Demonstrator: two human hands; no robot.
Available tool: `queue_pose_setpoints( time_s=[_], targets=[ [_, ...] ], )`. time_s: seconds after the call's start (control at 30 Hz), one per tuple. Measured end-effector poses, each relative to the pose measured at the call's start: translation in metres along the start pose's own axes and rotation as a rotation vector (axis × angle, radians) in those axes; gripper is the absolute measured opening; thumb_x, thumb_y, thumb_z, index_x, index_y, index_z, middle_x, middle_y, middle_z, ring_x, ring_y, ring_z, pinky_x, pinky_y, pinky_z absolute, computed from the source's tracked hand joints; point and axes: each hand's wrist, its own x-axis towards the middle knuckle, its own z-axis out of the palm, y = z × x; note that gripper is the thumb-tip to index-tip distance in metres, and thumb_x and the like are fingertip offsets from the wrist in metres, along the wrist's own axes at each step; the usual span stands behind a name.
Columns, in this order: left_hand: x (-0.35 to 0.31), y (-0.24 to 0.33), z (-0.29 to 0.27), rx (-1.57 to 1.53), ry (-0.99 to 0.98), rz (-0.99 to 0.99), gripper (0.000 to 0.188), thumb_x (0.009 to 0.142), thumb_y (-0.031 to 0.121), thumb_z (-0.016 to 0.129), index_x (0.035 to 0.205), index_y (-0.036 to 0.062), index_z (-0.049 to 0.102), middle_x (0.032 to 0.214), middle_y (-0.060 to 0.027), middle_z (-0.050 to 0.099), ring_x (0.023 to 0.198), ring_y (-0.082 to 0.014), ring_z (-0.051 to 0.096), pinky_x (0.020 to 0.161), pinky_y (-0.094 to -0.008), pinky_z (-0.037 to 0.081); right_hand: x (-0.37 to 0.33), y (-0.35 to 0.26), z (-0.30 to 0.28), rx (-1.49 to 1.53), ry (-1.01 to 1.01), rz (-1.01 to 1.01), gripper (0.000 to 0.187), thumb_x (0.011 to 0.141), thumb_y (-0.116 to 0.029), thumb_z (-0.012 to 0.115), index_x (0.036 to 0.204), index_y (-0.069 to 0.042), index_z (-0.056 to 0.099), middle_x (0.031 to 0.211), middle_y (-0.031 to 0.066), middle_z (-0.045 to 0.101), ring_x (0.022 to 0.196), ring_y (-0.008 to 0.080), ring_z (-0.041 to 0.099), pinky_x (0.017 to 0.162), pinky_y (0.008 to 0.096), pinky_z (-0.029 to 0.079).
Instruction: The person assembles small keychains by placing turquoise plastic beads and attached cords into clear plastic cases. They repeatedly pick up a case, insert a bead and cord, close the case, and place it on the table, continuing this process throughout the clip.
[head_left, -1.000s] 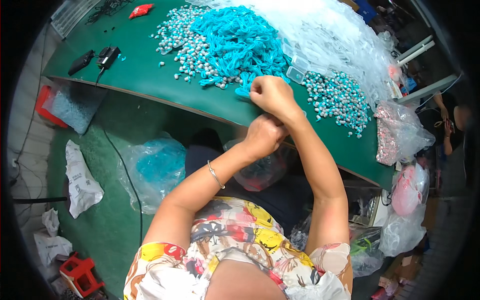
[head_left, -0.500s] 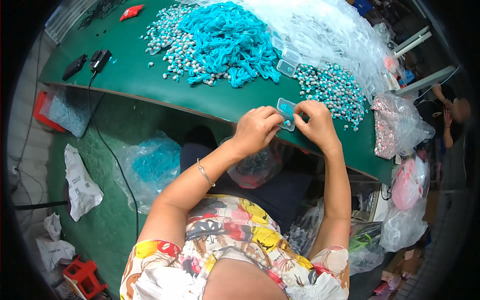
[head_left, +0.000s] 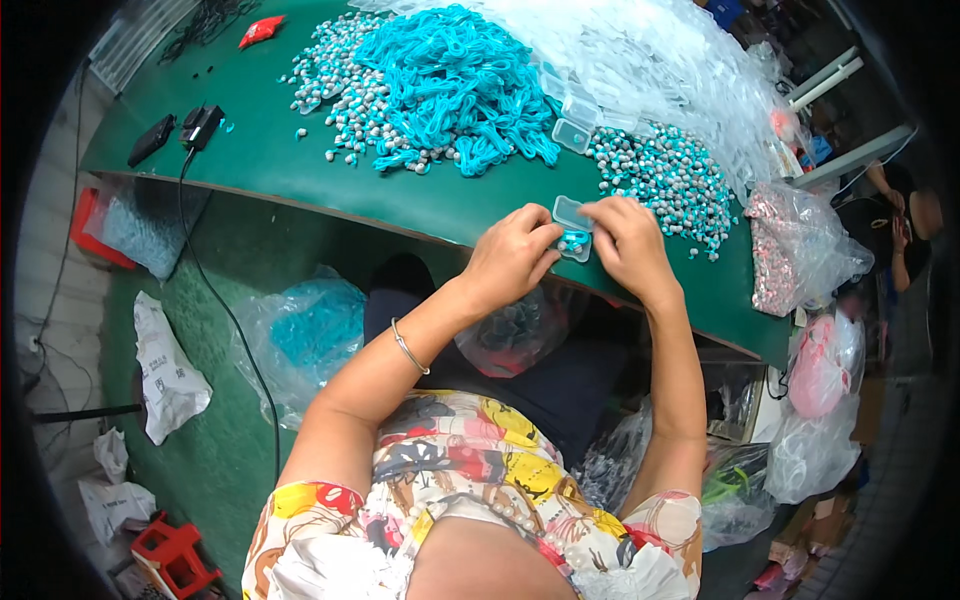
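A small clear plastic box (head_left: 570, 211) with a hinged lid is held at the table's front edge, its lid raised on the far side. Coiled teal cord with small grey-and-teal pieces (head_left: 574, 241) lies in its lower half. My left hand (head_left: 512, 256) is closed on the box's left side, thumb and fingers pinching the wall. My right hand (head_left: 632, 245) has its fingers bent at the lid's right edge, its fingertips partly hidden. Just beyond lies a heap of small grey-and-teal round pieces (head_left: 665, 175). More empty boxes (head_left: 572, 135) lie behind it.
A big pile of teal cords (head_left: 450, 90) covers the table's far middle, beside a mound of clear plastic boxes (head_left: 660, 75). A bag of pink-and-grey pieces (head_left: 775, 260) sits at the right end. A black adapter (head_left: 201, 126) trails its cable over the left edge.
The teal cord has gone from the upper part of the box down into its lower half. My right hand has shifted up to the lid, while my left keeps its hold.
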Motion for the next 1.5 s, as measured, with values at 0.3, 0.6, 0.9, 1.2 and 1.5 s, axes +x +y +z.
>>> queue_pose_setpoints(
  time_s=[0.3,0.6,0.9,1.2,1.5],
  targets=[
    [0.001,-0.004,0.002,0.017,0.043,0.058,0.025,0.076,0.006,0.074,0.098,0.0012,0.065,0.100,-0.0140,0.059,0.092,-0.0340,0.061,0.077,-0.0438,0.051,-0.011,0.000,0.025,-0.002,-0.038,0.160,0.025,0.084,-0.012,0.070,0.108,-0.011,0.065,0.108,0.0039,0.062,0.107,0.0252,0.055,0.091,0.0446,0.036],
    [0.001,-0.002,0.002,0.024,-0.009,0.023,0.025,0.076,0.005,0.075,0.100,0.0021,0.066,0.102,-0.0142,0.062,0.093,-0.0345,0.062,0.080,-0.0432,0.051,-0.010,0.006,0.017,-0.107,-0.003,0.199,0.035,0.081,-0.016,0.074,0.113,-0.008,0.062,0.117,0.0078,0.058,0.114,0.0282,0.051,0.095,0.0450,0.035],
    [0.005,0.007,-0.006,-0.101,-0.033,-0.139,0.050,0.079,0.005,0.074,0.125,0.0034,0.053,0.109,-0.0169,0.058,0.093,-0.0374,0.061,0.079,-0.0452,0.051,-0.021,-0.009,0.012,0.200,0.200,0.035,0.024,0.078,-0.004,0.072,0.100,-0.002,0.063,0.096,0.0148,0.066,0.089,0.0354,0.062,0.078,0.0434,0.049],
    [0.010,-0.008,0.001,0.028,-0.156,0.026,0.023,0.093,0.015,0.063,0.111,0.0021,0.057,0.102,-0.0169,0.054,0.083,-0.0392,0.060,0.072,-0.0465,0.050,-0.027,-0.015,0.025,0.250,0.172,0.035,0.027,0.077,-0.006,0.073,0.102,0.000,0.065,0.092,0.0145,0.063,0.088,0.0342,0.060,0.077,0.0423,0.049],
    [-0.010,-0.004,-0.017,-0.078,0.018,-0.048,0.021,0.091,0.024,0.066,0.091,0.0034,0.061,0.087,-0.0145,0.054,0.074,-0.0369,0.060,0.064,-0.0456,0.049,0.014,0.004,0.017,0.845,-0.221,0.229,0.019,0.087,-0.018,0.069,0.098,-0.003,0.070,0.093,0.0130,0.067,0.089,0.0251,0.064,0.081,0.0350,0.049]
  ],
)
